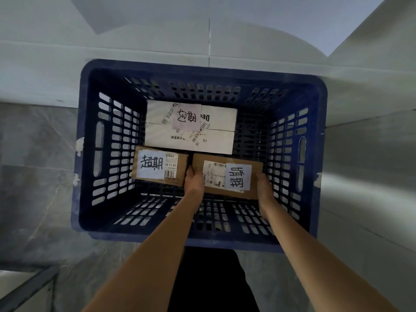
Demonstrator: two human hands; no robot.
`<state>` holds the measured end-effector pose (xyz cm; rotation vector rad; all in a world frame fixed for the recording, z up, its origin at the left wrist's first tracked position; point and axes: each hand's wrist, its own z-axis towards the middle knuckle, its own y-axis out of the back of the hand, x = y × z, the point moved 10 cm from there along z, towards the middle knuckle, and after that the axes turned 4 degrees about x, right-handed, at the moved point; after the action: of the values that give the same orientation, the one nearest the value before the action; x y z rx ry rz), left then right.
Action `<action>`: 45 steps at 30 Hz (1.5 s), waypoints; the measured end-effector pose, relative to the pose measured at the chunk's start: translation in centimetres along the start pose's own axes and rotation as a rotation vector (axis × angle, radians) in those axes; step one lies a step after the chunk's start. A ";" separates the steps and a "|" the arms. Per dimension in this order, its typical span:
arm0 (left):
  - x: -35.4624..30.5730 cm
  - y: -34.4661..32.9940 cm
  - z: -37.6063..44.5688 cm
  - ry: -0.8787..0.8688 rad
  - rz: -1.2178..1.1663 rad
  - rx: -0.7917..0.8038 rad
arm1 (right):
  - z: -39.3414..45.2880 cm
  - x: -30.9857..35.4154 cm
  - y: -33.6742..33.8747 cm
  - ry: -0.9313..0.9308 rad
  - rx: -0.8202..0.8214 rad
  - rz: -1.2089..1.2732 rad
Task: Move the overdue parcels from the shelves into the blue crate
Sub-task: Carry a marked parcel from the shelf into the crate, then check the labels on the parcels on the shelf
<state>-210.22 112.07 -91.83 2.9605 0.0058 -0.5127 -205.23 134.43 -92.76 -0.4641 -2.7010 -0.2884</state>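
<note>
Left hand (pixel 194 181) and right hand (pixel 265 188) gripping opposite ends of brown parcel (pixel 227 176), fingers curled around it, inside blue crate (pixel 90 140).

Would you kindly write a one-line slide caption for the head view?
Both hands, left hand and right hand, lower a brown parcel into the blue crate beside two others.
</note>
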 end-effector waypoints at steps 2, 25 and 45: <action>-0.2 0.1 -1.2 -0.026 -0.009 -0.029 | -0.8 0.1 -0.1 -0.027 -0.005 -0.004; -17.6 4.0 -26.3 -0.426 0.456 0.181 | -25.7 16.9 -3.9 0.252 -0.023 -0.275; -17.6 21.5 -59.5 -0.990 1.119 -0.559 | -62.8 22.8 -11.6 1.254 0.084 -1.129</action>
<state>-206.31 99.13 -27.61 1.5183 -1.2247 -1.3297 -208.25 113.67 -28.28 1.0021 -1.4252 -0.5066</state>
